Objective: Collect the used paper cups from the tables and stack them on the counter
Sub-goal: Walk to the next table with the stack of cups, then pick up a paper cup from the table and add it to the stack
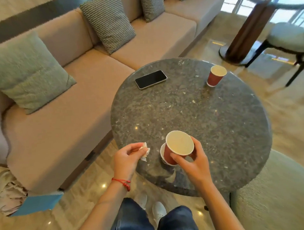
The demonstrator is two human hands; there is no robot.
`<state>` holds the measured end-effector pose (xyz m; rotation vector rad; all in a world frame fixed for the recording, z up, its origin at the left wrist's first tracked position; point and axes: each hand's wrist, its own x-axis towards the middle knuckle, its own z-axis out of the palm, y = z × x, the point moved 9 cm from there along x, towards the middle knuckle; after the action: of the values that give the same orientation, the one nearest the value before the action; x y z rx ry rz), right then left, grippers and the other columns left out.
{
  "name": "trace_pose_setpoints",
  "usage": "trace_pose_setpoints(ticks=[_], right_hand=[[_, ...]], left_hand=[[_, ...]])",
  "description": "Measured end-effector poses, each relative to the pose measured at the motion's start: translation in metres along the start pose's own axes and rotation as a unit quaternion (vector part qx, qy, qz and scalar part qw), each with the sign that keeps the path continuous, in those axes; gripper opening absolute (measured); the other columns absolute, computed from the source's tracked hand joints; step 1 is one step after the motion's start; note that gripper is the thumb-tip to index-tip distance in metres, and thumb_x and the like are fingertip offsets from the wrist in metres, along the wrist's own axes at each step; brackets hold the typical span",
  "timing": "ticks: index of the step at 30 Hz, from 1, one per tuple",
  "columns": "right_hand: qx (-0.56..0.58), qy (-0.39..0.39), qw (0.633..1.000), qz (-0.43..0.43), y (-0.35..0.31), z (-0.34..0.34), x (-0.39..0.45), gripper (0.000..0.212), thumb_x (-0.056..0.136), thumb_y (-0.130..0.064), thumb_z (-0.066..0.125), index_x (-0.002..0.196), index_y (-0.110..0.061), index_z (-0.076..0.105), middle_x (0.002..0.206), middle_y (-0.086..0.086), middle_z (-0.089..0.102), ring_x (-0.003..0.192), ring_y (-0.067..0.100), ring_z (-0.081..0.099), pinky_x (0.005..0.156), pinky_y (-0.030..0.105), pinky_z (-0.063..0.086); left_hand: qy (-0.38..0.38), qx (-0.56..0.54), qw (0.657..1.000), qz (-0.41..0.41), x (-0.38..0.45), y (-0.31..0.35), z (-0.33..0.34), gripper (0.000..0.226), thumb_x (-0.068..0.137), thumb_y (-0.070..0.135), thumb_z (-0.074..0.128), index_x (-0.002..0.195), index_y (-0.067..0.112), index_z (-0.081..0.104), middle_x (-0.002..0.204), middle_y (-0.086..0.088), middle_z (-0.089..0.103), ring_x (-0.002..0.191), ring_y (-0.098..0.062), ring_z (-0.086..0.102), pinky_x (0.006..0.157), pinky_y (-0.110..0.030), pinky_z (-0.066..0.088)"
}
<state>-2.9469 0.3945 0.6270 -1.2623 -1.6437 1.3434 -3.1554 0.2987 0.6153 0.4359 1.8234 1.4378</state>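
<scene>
My right hand [192, 162] grips a red paper cup [177, 146] with a cream inside, tilted over the near edge of the round grey stone table [191, 116]. Just behind and under it a second cup [162, 152] shows its white rim; whether they are nested I cannot tell. My left hand [127, 158] pinches a crumpled white tissue [144, 151] at the table's near left edge. A third red paper cup [216, 75] stands upright at the far right of the table.
A black phone [150, 79] lies face up at the table's far left. A beige sofa [73, 105] with cushions runs along the left. A pale pouf [279, 201] sits at the near right. A glass table [272, 1] and a chair [291, 39] stand beyond.
</scene>
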Motion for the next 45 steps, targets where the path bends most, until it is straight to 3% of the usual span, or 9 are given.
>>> trace_pose_setpoints(ticks=[6, 10, 15, 22, 27, 30, 33, 37, 45], right_hand=[[-0.012, 0.093, 0.995, 0.036, 0.011, 0.003, 0.006, 0.069, 0.065, -0.026, 0.083, 0.12, -0.035, 0.042, 0.113, -0.028, 0.049, 0.104, -0.014, 0.05, 0.082, 0.006, 0.045], [-0.034, 0.143, 0.989, 0.036, 0.018, 0.009, 0.004, 0.071, 0.066, -0.022, 0.084, 0.122, -0.03, 0.041, 0.112, -0.03, 0.046, 0.103, -0.025, 0.044, 0.079, -0.004, 0.038], [-0.062, 0.145, 0.985, 0.063, 0.035, 0.015, 0.0, 0.072, 0.066, -0.024, 0.084, 0.122, -0.034, 0.039, 0.114, -0.031, 0.044, 0.106, -0.013, 0.047, 0.084, 0.002, 0.039], [-0.064, 0.118, 0.987, 0.088, 0.061, 0.022, -0.006, 0.072, 0.066, -0.024, 0.085, 0.117, -0.044, 0.038, 0.119, -0.03, 0.045, 0.11, -0.021, 0.043, 0.087, -0.003, 0.033], [-0.05, 0.097, 0.987, 0.117, 0.079, 0.031, -0.009, 0.093, 0.062, -0.026, 0.087, 0.136, -0.028, 0.032, 0.125, -0.025, 0.04, 0.114, -0.006, 0.041, 0.087, -0.002, 0.033], [-0.046, 0.095, 0.987, 0.121, 0.083, 0.035, -0.008, 0.096, 0.059, -0.026, 0.089, 0.132, -0.037, 0.028, 0.124, -0.033, 0.036, 0.111, -0.012, 0.041, 0.087, -0.002, 0.031], [-0.054, 0.117, 0.985, 0.111, 0.081, 0.036, -0.007, 0.087, 0.06, -0.025, 0.088, 0.124, -0.043, 0.03, 0.122, -0.033, 0.038, 0.109, -0.021, 0.041, 0.086, -0.004, 0.031], [-0.041, 0.145, 0.983, 0.106, 0.079, 0.034, -0.006, 0.077, 0.062, -0.025, 0.087, 0.117, -0.045, 0.036, 0.119, -0.028, 0.046, 0.109, -0.02, 0.043, 0.085, -0.001, 0.035], [0.036, 0.214, 0.968, 0.129, 0.081, 0.016, -0.029, 0.077, 0.062, -0.017, 0.088, 0.12, -0.032, 0.04, 0.117, -0.017, 0.052, 0.104, -0.015, 0.05, 0.082, 0.003, 0.041]], left_hand=[[-0.089, 0.029, 0.996, -0.015, 0.042, 0.008, 0.009, 0.017, 0.072, 0.007, 0.076, 0.087, 0.014, 0.072, 0.083, -0.002, 0.073, 0.075, -0.007, 0.068, 0.074, -0.021, 0.054], [-0.125, 0.038, 0.991, -0.018, 0.062, 0.007, 0.01, 0.019, 0.071, 0.005, 0.076, 0.089, 0.009, 0.072, 0.081, -0.005, 0.072, 0.073, -0.008, 0.067, 0.069, -0.015, 0.054], [-0.158, 0.054, 0.986, -0.026, 0.068, 0.0, 0.019, 0.018, 0.073, 0.005, 0.075, 0.092, 0.007, 0.072, 0.085, -0.004, 0.072, 0.073, -0.003, 0.067, 0.065, -0.01, 0.051], [-0.169, 0.072, 0.982, -0.047, 0.067, -0.016, 0.026, 0.016, 0.073, 0.005, 0.075, 0.085, 0.015, 0.071, 0.082, 0.0, 0.071, 0.066, 0.004, 0.066, 0.061, -0.01, 0.051], [-0.17, 0.084, 0.981, -0.052, 0.07, -0.021, 0.026, 0.016, 0.073, 0.006, 0.075, 0.082, 0.019, 0.071, 0.081, 0.0, 0.072, 0.068, 0.002, 0.067, 0.06, -0.011, 0.052], [-0.17, 0.088, 0.98, -0.051, 0.071, -0.02, 0.025, 0.015, 0.073, 0.007, 0.076, 0.083, 0.018, 0.071, 0.082, -0.001, 0.072, 0.068, 0.001, 0.067, 0.06, -0.011, 0.051], [-0.172, 0.091, 0.98, -0.046, 0.071, -0.019, 0.025, 0.016, 0.073, 0.006, 0.075, 0.082, 0.018, 0.071, 0.081, 0.001, 0.072, 0.068, 0.002, 0.067, 0.059, -0.01, 0.051], [-0.18, 0.089, 0.979, -0.041, 0.07, -0.019, 0.028, 0.016, 0.073, 0.006, 0.075, 0.083, 0.017, 0.071, 0.081, 0.001, 0.072, 0.069, 0.003, 0.067, 0.059, -0.01, 0.051], [-0.229, 0.1, 0.967, -0.05, 0.067, -0.025, 0.055, 0.017, 0.074, 0.006, 0.075, 0.081, 0.022, 0.071, 0.081, 0.004, 0.072, 0.07, 0.0, 0.068, 0.061, -0.01, 0.051]])
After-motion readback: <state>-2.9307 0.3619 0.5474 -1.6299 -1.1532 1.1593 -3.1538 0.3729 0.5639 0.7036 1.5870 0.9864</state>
